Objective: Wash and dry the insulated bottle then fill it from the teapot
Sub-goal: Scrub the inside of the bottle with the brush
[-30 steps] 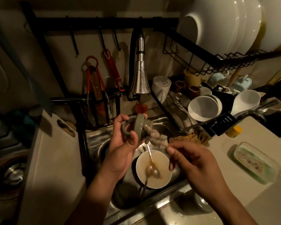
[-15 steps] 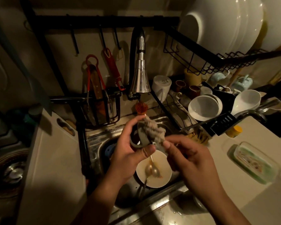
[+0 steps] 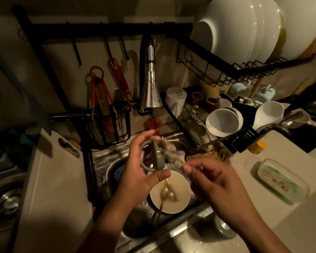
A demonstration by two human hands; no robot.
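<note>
Head view looks down on the sink (image 3: 102,161). Over the middle of the sink, the left hand (image 3: 139,176) holds the grey-green bottle lid (image 3: 156,157). The lid stands up on its edge. The thumb curls under it and the fingers curl over its top, so the hand grips it round the rim. The lid's loop strap (image 3: 144,166) is on the palm side. The lid's other face points at the right hand (image 3: 215,187).

The right hand is just to the right of the lid, also over the sink. Its thumb and first fingers pinch one end of a lumpy scrubbing cloth (image 3: 171,155). The cloth's long side runs from that pinch up and back to the top of the lid. It touches the lid's face, so the cloth lies between the two hands. I think the lid is being washed, and the next rub must come from the right hand while the left keeps the lid steady.

A dirty bowl (image 3: 181,190) with a spoon (image 3: 167,194) lies in the sink, under both hands.

A round grey-green thing (image 3: 222,228) stands at the front edge of the sink, half hidden by the right arm. It may be the bottle, but I cannot be sure.
</note>
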